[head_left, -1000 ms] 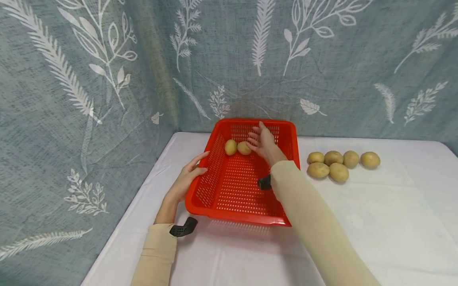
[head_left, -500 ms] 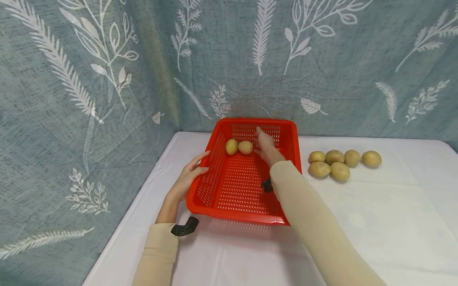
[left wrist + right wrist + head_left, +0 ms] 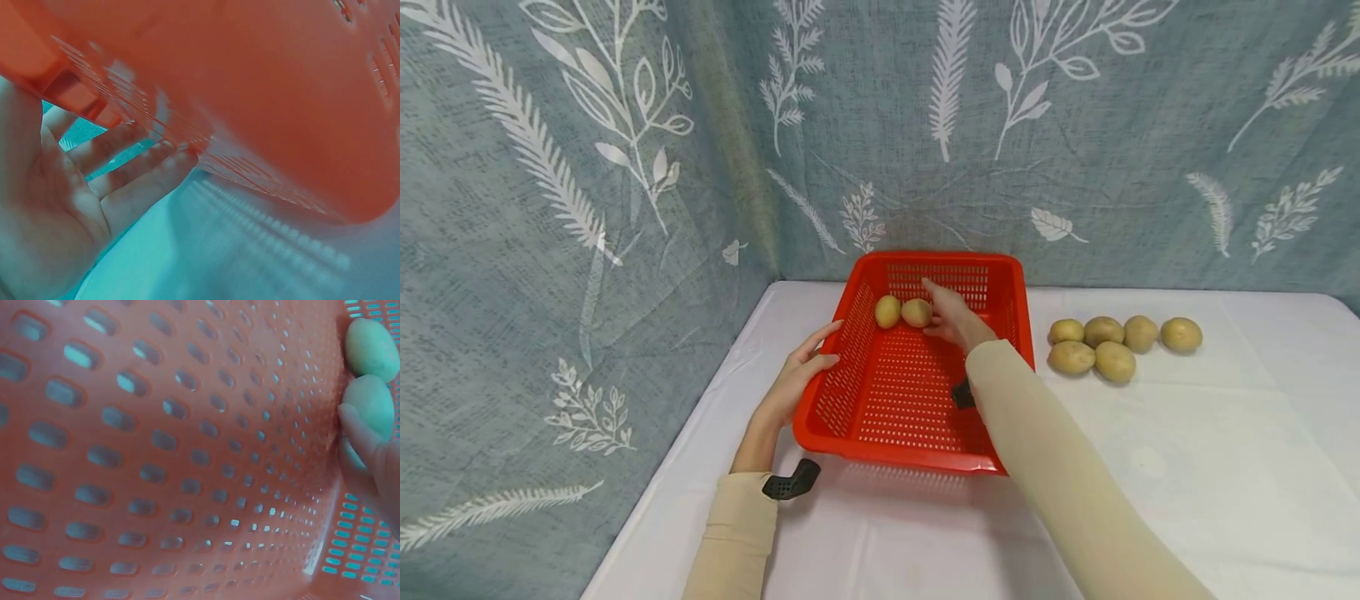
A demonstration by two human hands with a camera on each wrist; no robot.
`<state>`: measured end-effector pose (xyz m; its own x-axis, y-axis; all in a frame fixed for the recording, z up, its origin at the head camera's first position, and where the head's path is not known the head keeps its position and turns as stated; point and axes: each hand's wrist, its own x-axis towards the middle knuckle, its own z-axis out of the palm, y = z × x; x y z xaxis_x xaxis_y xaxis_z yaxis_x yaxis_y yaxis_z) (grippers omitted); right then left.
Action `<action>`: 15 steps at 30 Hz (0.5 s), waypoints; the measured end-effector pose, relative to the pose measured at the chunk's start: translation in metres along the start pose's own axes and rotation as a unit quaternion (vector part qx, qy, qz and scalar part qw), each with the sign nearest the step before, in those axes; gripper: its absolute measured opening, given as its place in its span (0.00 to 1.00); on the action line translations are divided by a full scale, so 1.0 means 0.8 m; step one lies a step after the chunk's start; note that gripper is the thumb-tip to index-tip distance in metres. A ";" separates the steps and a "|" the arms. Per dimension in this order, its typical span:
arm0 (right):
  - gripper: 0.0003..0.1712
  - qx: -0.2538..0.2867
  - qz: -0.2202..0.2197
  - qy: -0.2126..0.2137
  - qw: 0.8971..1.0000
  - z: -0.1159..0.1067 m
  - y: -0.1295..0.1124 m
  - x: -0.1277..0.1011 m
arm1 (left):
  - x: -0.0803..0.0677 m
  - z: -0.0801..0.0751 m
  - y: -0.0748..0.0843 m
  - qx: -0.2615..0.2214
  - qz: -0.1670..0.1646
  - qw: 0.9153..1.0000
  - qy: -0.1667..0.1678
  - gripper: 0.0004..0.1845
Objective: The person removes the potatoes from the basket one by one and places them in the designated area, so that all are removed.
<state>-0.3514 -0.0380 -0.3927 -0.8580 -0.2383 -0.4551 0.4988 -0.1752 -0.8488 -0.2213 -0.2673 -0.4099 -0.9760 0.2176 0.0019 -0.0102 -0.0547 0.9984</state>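
Observation:
A red slotted plastic basket stands on the white-covered table. Two potatoes lie side by side near its back wall: the left potato and the right potato. My left hand holds the basket's left rim, thumb and index finger over the edge. In the left wrist view, the other fingers touch the outer wall from below. Inside the basket, my right hand grips the right end of the right potato. In the right wrist view, the thumb lies across that potato; the fingers are partly hidden.
Several loose potatoes sit in a cluster on the white tablecloth, right of the basket. A grey-green leaf-print curtain hangs close behind the basket and along the left side.
My right hand, earlier spread above the basket's back, has lowered beside the right potato and closed on its end. The left hand stays on the rim.

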 end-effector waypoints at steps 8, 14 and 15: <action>0.34 -0.046 0.002 0.010 0.999 0.000 0.008 0.008 | -0.001 0.000 -0.001 0.006 -0.002 1.000 0.002 0.31; 0.33 -0.078 0.011 0.024 0.997 0.002 0.010 0.010 | -0.001 0.001 0.000 0.002 0.000 1.000 0.003 0.30; 0.34 -0.080 0.011 0.024 0.996 0.002 0.010 0.008 | -0.001 0.001 0.000 0.001 0.001 1.000 0.002 0.30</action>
<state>-0.3528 -0.0424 -0.4019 -0.8533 -0.1944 -0.4838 0.4956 -0.0138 -0.8685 -0.2205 -0.2667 -0.4102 -0.9770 0.2134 0.0031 -0.0083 -0.0524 0.9986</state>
